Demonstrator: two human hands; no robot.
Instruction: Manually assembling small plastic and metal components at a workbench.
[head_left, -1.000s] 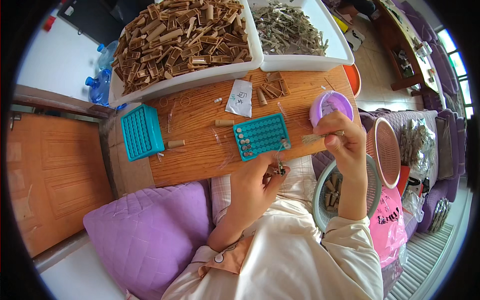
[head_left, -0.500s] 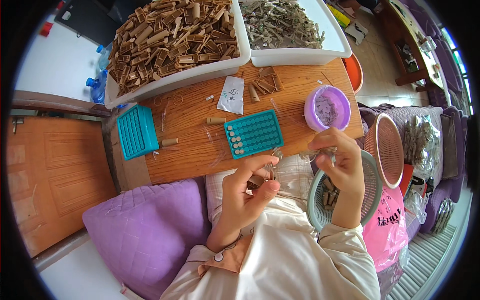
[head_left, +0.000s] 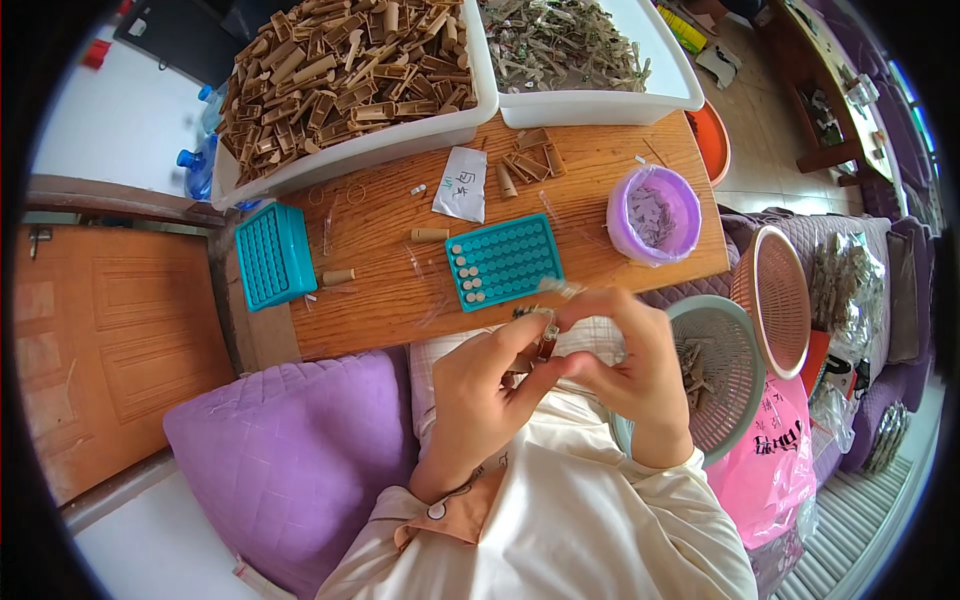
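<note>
My left hand [head_left: 478, 380] is closed on a small brown half-tube casing [head_left: 546, 346] with clear, shiny parts at its top; the fingers cover most of it. Against it, my right hand [head_left: 635, 360] is curled, thumb and index finger touching the casing area. A blurred clear strip [head_left: 560, 288] shows by the right index finger; whether it is held cannot be made out. Just beyond both hands lies a teal tray [head_left: 520, 265] with round wells, several pale discs in its left columns. A grey-green basket [head_left: 735, 380] with brown casings stands beside my right wrist.
On the wooden table [head_left: 390, 305] are a second teal tray [head_left: 275, 257], a purple tub [head_left: 680, 240] of small pale pieces, loose brown casings [head_left: 338, 277] and a paper slip [head_left: 462, 185]. White bins of brown casings [head_left: 330, 90] and clear plastic parts [head_left: 560, 50] stand behind. A pink basket [head_left: 778, 300] is rightward.
My right hand has moved left from above the grey-green basket to meet my left hand. More of that basket now shows. The left hand has stayed nearly in place.
</note>
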